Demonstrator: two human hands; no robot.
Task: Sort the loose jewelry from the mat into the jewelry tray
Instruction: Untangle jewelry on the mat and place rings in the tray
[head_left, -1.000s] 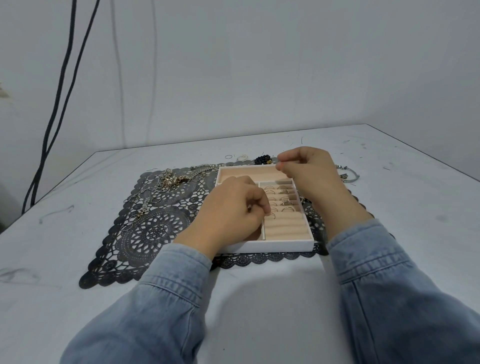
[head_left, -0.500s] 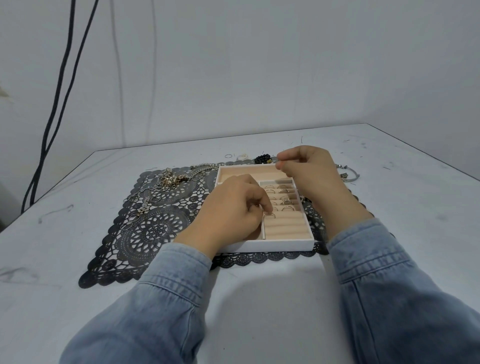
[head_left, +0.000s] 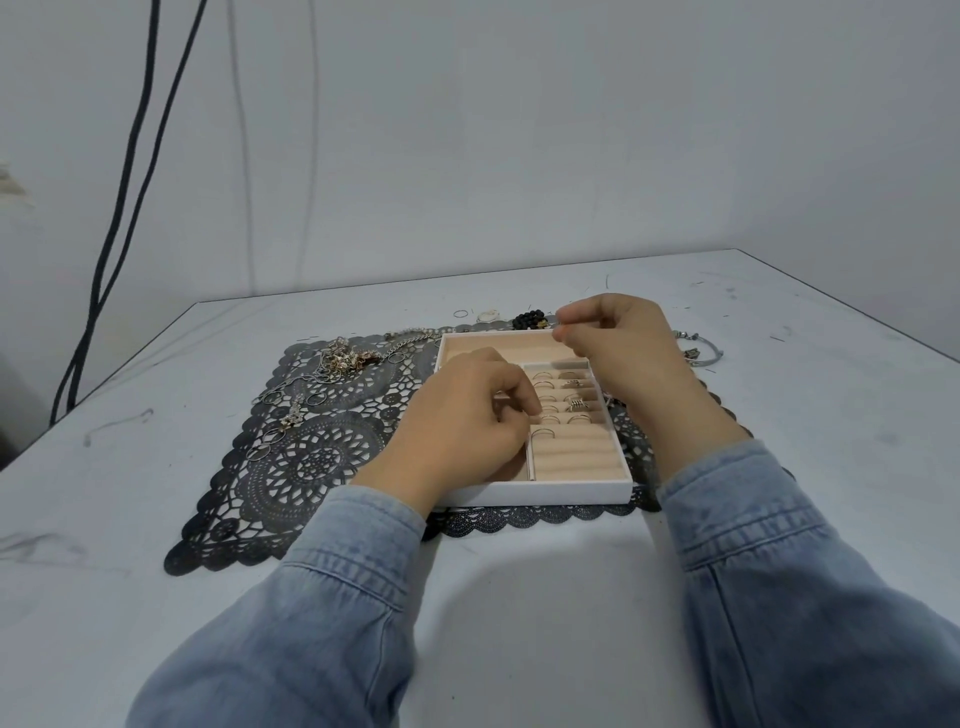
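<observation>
- The left hand (head_left: 467, 431) curls over the tray's (head_left: 561, 491) ring rows, fingertips at a thin ring (head_left: 540, 429); I cannot tell if they pinch it.
- The right hand (head_left: 618, 353), at the tray's 12 o'clock, has pinched fingers; what they hold is hidden.
- Chains (head_left: 343, 358) lie on the mat (head_left: 311, 457) at 10 o'clock. They look light, limp and tangle-prone, so lift one by a single link.

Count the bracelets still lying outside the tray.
2 that I can tell: a black beaded bracelet just beyond the tray, and a silver bangle right of the right hand. The chain pile on the mat may hide more.
</observation>
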